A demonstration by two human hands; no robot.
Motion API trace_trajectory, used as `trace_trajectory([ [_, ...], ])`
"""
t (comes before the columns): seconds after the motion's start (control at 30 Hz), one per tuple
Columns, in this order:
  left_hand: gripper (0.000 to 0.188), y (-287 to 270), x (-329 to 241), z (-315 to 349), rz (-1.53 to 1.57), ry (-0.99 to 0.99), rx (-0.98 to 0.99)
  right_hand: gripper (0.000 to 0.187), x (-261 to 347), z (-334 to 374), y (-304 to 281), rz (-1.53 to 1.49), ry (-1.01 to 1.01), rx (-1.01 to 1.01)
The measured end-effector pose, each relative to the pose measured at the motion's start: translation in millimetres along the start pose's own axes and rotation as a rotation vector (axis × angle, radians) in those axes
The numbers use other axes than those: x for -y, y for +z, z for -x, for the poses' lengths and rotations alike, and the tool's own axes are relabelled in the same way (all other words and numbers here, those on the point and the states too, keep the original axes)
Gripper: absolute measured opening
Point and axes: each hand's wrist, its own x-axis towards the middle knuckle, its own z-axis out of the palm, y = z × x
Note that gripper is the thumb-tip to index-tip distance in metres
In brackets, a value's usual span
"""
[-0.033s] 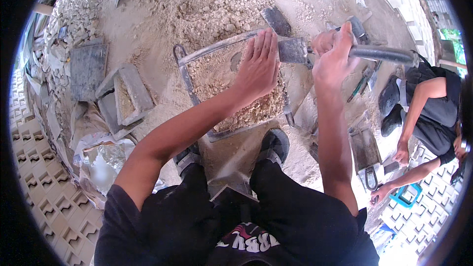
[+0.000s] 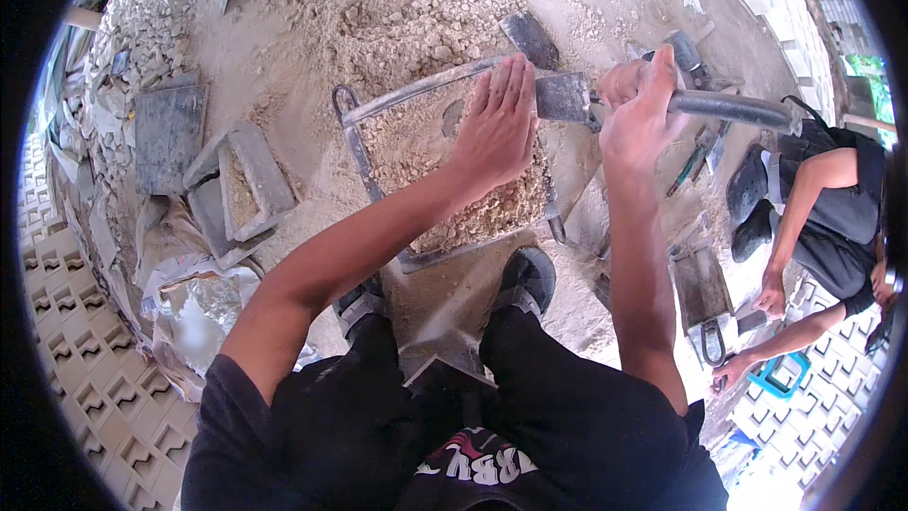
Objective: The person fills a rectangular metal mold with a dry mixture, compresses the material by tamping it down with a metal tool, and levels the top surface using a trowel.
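Observation:
A metal mould frame (image 2: 359, 163) with loop handles lies on the ground before my feet, filled with crumbly tan material (image 2: 492, 212). My left hand (image 2: 494, 128) is stretched flat over its far right part, fingers straight and side by side. The fingertips reach the frame's far edge; whether they press on it I cannot tell. My right hand (image 2: 638, 114), slightly blurred, is closed round a tool with a grey rectangular metal head (image 2: 563, 97) and a thick black handle (image 2: 738, 106). The head is beside my left fingers, and the handle points right.
Loose tan rubble (image 2: 397, 24) spreads beyond the mould. To the left are a block mould (image 2: 253, 180), a dark plate (image 2: 170, 137) and stacked patterned blocks (image 2: 85, 341). Another person's hand (image 2: 771, 295) is at the right, near a second mould (image 2: 702, 289) and a teal frame (image 2: 783, 377).

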Motion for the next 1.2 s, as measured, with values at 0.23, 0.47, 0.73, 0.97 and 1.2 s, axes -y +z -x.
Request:
trace_trajectory([
  [0.23,0.050,15,23,-21,-0.030,0.123,-0.037,0.039,6,0,-2,0.007,-0.003,-0.142],
  [0.47,0.034,13,61,-32,0.241,0.276,0.123,0.038,-1,2,-13,0.010,0.005,-0.125],
  [0.73,0.062,-19,55,-13,0.862,0.048,0.082,0.036,25,16,0,-0.040,0.056,-0.111],
  [0.97,0.065,-16,49,-19,1.190,-0.162,-0.009,0.036,-9,27,34,0.106,-0.030,0.181],
  [1.2,0.063,-26,19,-15,0.929,-0.311,-0.234,0.040,-31,16,38,0.280,-0.115,0.328],
])
